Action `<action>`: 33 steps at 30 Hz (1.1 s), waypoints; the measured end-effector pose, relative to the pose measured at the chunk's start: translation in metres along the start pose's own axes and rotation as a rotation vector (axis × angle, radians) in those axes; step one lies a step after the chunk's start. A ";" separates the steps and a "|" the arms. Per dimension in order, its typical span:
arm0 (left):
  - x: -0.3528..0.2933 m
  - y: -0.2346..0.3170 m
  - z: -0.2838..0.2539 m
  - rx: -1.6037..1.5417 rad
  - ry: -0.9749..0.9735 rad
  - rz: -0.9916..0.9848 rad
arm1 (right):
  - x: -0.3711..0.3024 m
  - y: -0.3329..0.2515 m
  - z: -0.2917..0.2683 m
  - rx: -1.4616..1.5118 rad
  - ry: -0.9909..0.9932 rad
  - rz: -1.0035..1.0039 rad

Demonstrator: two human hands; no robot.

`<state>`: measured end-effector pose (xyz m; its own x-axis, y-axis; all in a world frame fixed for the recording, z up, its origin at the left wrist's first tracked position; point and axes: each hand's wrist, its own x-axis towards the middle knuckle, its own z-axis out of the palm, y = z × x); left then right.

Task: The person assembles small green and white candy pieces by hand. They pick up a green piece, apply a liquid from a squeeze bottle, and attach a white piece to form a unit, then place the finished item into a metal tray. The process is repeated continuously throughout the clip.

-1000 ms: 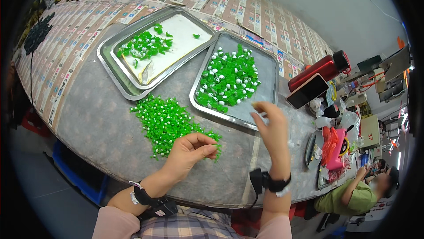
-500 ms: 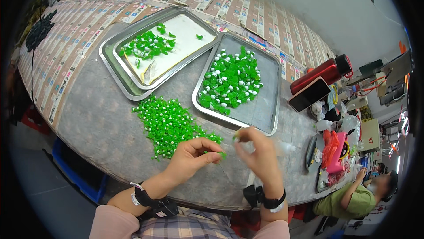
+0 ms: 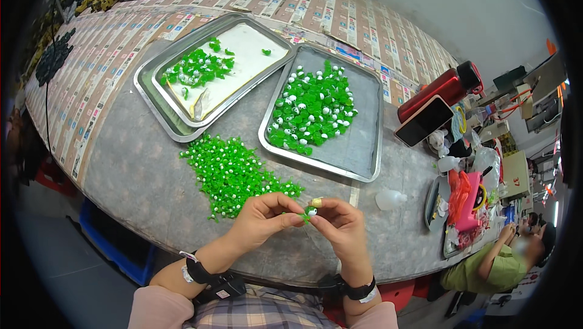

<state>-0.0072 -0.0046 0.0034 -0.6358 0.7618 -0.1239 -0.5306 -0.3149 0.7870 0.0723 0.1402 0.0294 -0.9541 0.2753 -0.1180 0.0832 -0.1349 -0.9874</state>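
My left hand (image 3: 258, 222) pinches a small green plastic piece (image 3: 305, 217) between thumb and forefinger. Against it, my right hand (image 3: 343, 226) grips a green plastic part with white eye-like balls (image 3: 311, 212); the two pieces meet at my fingertips. A yellowish wrap covers one right fingertip. Just beyond my left hand lies a loose pile of small green pieces with white dots (image 3: 228, 174). Farther off, a metal tray (image 3: 361, 147) holds a heap of green parts with white eye balls (image 3: 316, 110).
Left of that tray, two stacked metal trays (image 3: 159, 113) carry a white sheet and some green parts (image 3: 197, 66). At right are a clear bottle (image 3: 390, 199), a phone (image 3: 424, 121), a red flask (image 3: 432, 93) and a pink container (image 3: 470, 207). A person in green (image 3: 486, 268) sits at far right.
My right hand has moved left and slightly down, bringing its green part against the piece in my left hand. The left hand has stayed nearly in place.
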 end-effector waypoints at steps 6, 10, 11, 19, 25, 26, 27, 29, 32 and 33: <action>0.001 -0.002 -0.003 -0.020 0.019 0.002 | -0.003 0.003 -0.003 -0.019 -0.015 0.033; 0.000 0.000 -0.002 -0.019 0.018 -0.006 | -0.006 0.002 -0.002 -0.027 0.043 0.019; 0.000 0.000 -0.002 -0.014 0.004 -0.015 | -0.005 0.002 -0.002 0.002 0.030 0.008; 0.001 -0.002 -0.003 -0.026 0.000 -0.026 | -0.004 0.004 -0.006 0.040 -0.029 0.026; 0.002 -0.001 -0.002 -0.007 0.042 -0.024 | -0.007 0.011 -0.008 0.039 0.039 -0.043; 0.002 -0.002 -0.003 -0.009 0.046 -0.022 | -0.006 0.010 -0.007 0.062 0.050 -0.048; 0.002 -0.003 -0.003 -0.011 0.050 -0.019 | -0.005 0.007 -0.005 0.085 0.061 -0.053; 0.002 -0.003 -0.003 -0.014 0.057 -0.023 | -0.005 0.006 -0.003 0.103 0.077 -0.050; 0.002 -0.001 -0.001 -0.005 0.066 -0.032 | -0.004 0.007 0.000 0.098 0.083 -0.040; 0.002 -0.002 -0.002 0.004 0.065 -0.029 | -0.004 0.008 0.001 0.100 0.084 -0.049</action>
<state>-0.0085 -0.0033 0.0004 -0.6552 0.7323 -0.1856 -0.5471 -0.2905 0.7850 0.0765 0.1371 0.0225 -0.9286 0.3617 -0.0824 0.0038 -0.2127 -0.9771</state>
